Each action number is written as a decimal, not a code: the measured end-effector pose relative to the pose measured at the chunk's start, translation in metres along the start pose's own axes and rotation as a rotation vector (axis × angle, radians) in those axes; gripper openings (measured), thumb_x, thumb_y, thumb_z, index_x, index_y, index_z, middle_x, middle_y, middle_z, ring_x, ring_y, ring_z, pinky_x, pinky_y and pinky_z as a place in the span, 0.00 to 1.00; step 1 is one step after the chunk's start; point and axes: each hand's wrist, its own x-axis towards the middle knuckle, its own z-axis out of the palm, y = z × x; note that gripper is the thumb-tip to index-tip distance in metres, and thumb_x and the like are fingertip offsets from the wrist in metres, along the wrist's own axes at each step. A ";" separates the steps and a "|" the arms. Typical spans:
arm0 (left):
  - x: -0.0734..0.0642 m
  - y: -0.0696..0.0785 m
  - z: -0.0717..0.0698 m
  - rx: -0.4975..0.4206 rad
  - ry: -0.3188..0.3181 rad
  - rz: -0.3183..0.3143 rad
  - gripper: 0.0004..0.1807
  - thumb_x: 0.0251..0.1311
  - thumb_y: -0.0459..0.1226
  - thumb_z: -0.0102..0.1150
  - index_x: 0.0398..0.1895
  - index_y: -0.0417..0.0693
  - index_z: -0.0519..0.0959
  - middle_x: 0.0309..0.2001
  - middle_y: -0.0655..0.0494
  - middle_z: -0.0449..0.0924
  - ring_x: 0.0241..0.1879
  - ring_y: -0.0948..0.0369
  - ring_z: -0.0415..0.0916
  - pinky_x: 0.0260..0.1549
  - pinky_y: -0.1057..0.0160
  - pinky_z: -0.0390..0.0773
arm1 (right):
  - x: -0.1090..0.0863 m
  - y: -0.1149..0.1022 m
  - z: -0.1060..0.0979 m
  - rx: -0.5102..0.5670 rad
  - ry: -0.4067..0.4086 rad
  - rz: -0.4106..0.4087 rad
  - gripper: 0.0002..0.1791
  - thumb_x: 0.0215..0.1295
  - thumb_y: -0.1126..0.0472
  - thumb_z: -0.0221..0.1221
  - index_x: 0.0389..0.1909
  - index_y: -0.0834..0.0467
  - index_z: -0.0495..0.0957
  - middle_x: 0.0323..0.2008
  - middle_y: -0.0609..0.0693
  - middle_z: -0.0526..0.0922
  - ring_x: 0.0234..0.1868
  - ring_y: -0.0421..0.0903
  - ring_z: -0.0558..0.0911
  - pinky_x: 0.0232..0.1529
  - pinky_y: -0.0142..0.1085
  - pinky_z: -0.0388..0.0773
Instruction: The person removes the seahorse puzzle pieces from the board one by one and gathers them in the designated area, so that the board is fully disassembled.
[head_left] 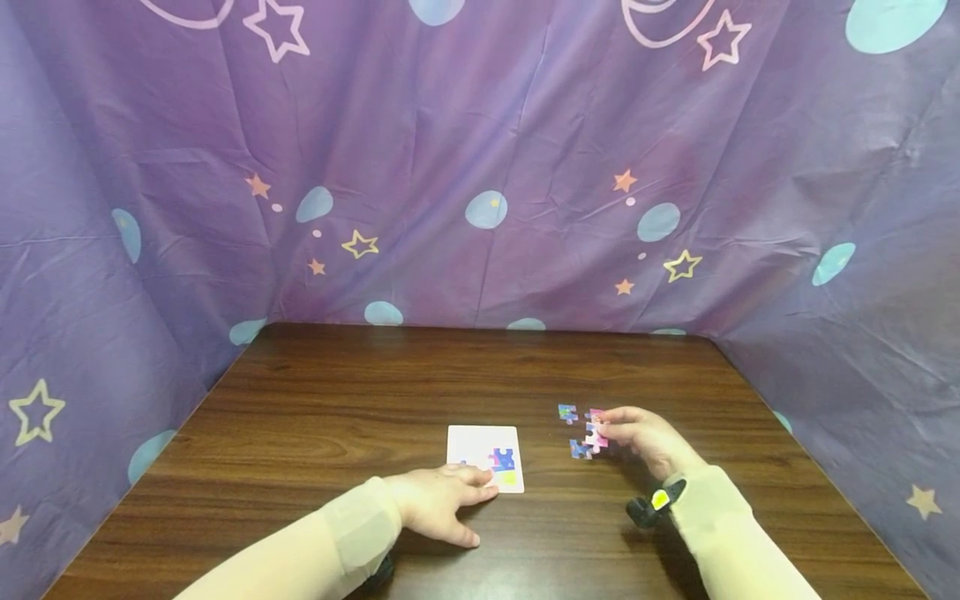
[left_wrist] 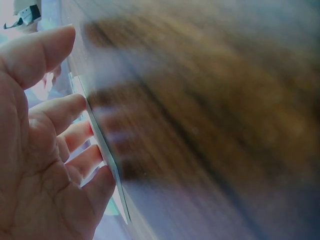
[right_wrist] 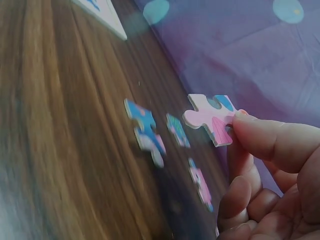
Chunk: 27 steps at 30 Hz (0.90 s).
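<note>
My right hand (head_left: 647,440) pinches a pink jigsaw piece (right_wrist: 214,116) with a touch of blue between thumb and fingers, raised over the table. Below it on the table lie a blue and pink piece (right_wrist: 145,127), a blue-green piece (right_wrist: 177,130) and a pink piece (right_wrist: 200,185). Toward the middle, a white square puzzle board (head_left: 472,439) lies flat with a blue, pink and yellow picture part on its lower right. My left hand (head_left: 442,500) rests with its fingers on the board's near side, hiding part of it; the thumb extends onto the table.
The dark wood-grain table (head_left: 360,375) reaches back to a purple curtain (head_left: 420,150) with stars and blue spots, which also hangs along both sides. A black strap device (head_left: 654,503) sits on the right wrist.
</note>
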 end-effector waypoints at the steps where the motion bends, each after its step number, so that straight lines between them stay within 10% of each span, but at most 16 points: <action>1: 0.000 0.000 0.000 0.001 0.001 0.001 0.40 0.54 0.59 0.60 0.71 0.61 0.65 0.72 0.63 0.58 0.71 0.55 0.54 0.68 0.57 0.58 | -0.001 0.001 -0.002 -0.005 0.006 0.005 0.15 0.59 0.60 0.64 0.46 0.61 0.79 0.30 0.40 0.81 0.33 0.42 0.73 0.33 0.37 0.65; 27: 0.000 0.000 0.000 0.005 -0.004 0.003 0.40 0.54 0.59 0.60 0.71 0.61 0.65 0.72 0.63 0.58 0.71 0.55 0.54 0.67 0.58 0.59 | -0.008 0.013 -0.014 -0.321 0.109 -0.031 0.14 0.55 0.66 0.65 0.38 0.73 0.79 0.31 0.49 0.82 0.35 0.43 0.75 0.41 0.37 0.70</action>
